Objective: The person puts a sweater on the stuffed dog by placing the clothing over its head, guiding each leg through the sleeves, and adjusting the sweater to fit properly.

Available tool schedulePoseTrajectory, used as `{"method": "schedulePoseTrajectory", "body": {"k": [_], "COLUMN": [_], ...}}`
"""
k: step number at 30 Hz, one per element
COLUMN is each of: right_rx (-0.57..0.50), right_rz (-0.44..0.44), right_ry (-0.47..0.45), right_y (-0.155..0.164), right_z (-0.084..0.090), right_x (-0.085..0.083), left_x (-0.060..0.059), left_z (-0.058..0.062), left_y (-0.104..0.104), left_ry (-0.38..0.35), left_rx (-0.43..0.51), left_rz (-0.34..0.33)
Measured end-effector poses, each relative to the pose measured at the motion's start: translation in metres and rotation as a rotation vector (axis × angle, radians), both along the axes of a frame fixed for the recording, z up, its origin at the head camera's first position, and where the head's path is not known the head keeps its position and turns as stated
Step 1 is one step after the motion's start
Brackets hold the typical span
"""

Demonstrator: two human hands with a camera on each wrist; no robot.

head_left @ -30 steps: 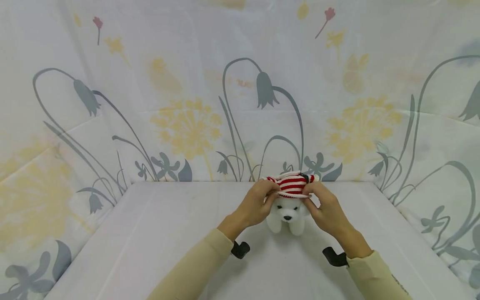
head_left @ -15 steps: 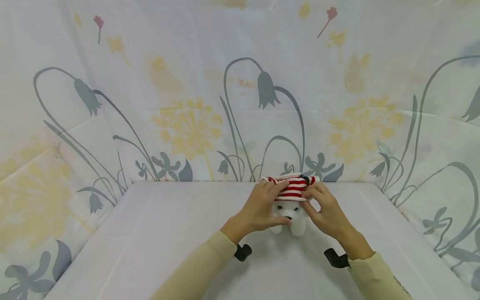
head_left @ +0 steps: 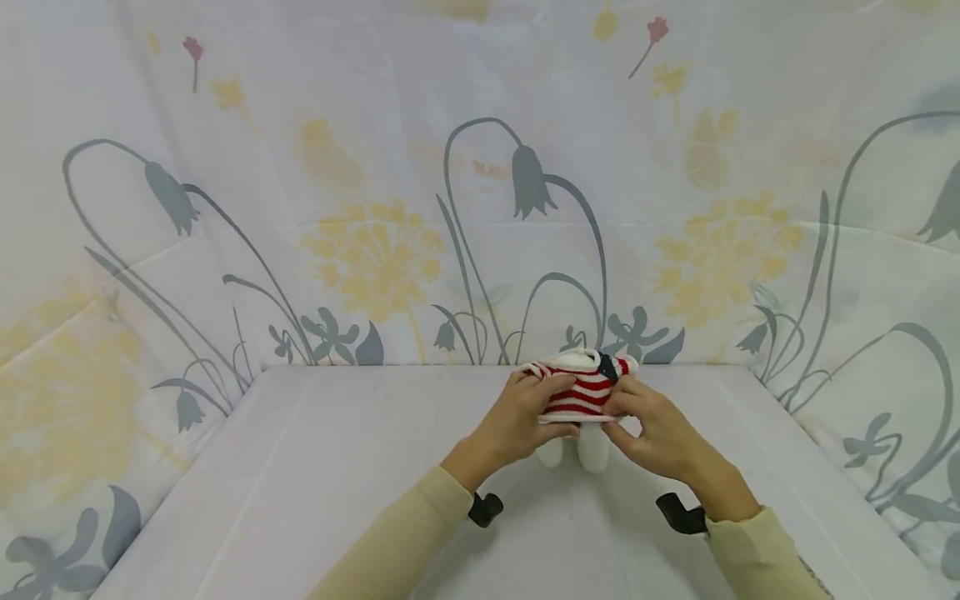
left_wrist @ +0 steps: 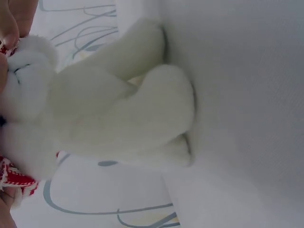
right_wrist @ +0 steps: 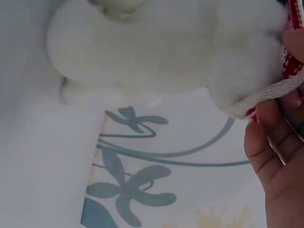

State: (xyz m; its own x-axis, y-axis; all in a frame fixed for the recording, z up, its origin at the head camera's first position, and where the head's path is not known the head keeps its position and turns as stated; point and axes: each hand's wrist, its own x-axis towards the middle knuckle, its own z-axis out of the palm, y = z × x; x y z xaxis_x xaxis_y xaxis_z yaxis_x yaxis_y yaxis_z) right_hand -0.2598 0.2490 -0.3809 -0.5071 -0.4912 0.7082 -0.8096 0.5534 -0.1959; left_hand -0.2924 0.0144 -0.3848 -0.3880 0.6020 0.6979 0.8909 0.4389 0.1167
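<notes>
A small white plush animal (head_left: 583, 450) sits on the white table (head_left: 337, 483) near its back edge; only its two front paws show under the knit. A red-and-white striped knit garment (head_left: 581, 387) with a dark patch covers its head. My left hand (head_left: 525, 412) pinches the garment's left edge, and my right hand (head_left: 637, 417) pinches its right edge. In the left wrist view the plush's white body and legs (left_wrist: 128, 114) fill the frame, with a bit of striped knit (left_wrist: 16, 178) at the lower left. The right wrist view shows the plush (right_wrist: 156, 47) and the knit's hem (right_wrist: 280, 90) held by my fingers (right_wrist: 280, 156).
A floral-printed white cloth (head_left: 480, 183) hangs as a backdrop behind and at both sides of the table. Black wrist-camera mounts (head_left: 483, 508) (head_left: 678, 512) show under both beige sleeves.
Both hands have pulled the striped garment downward over the plush's head; its face, visible a second ago, is now covered.
</notes>
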Motion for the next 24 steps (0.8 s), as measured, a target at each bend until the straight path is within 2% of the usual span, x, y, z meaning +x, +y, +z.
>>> {"method": "schedulePoseTrajectory", "body": {"k": [5,7,11,13,16,18,20,24], "right_rx": [0.104,0.125,0.149,0.141,0.110,0.093,0.076,0.064], "right_rz": [-0.100,-0.125,-0.144,-0.148,-0.137,-0.132,-0.126,-0.125], "right_ry": [0.100,0.105,0.004,-0.069,-0.151,-0.173,-0.177,-0.143], "right_y": [-0.003,-0.004,-0.005,-0.005,-0.006,-0.006,-0.005,-0.003], "right_z": [0.003,0.005,0.007,0.008,0.007,0.006,0.005,0.001], "right_x": [0.002,0.002,0.002,0.002,0.000,-0.002,-0.003,-0.005], "left_x": [0.000,0.000,0.002,0.002,0.002,0.002,0.001,0.001], "left_z": [-0.001,0.000,0.004,0.007,0.011,0.014,0.018,0.022], "left_y": [0.000,0.000,0.001,0.002,0.002,0.003,0.005,0.009], "left_ry": [0.060,0.072,0.123,0.174,0.198,0.176,0.117,0.041], "left_rx": [0.014,-0.003,-0.047,-0.061,-0.079,-0.119,-0.173,-0.263], "left_rz": [0.031,0.051,0.086,0.116,0.154,0.169,0.166,0.190]}}
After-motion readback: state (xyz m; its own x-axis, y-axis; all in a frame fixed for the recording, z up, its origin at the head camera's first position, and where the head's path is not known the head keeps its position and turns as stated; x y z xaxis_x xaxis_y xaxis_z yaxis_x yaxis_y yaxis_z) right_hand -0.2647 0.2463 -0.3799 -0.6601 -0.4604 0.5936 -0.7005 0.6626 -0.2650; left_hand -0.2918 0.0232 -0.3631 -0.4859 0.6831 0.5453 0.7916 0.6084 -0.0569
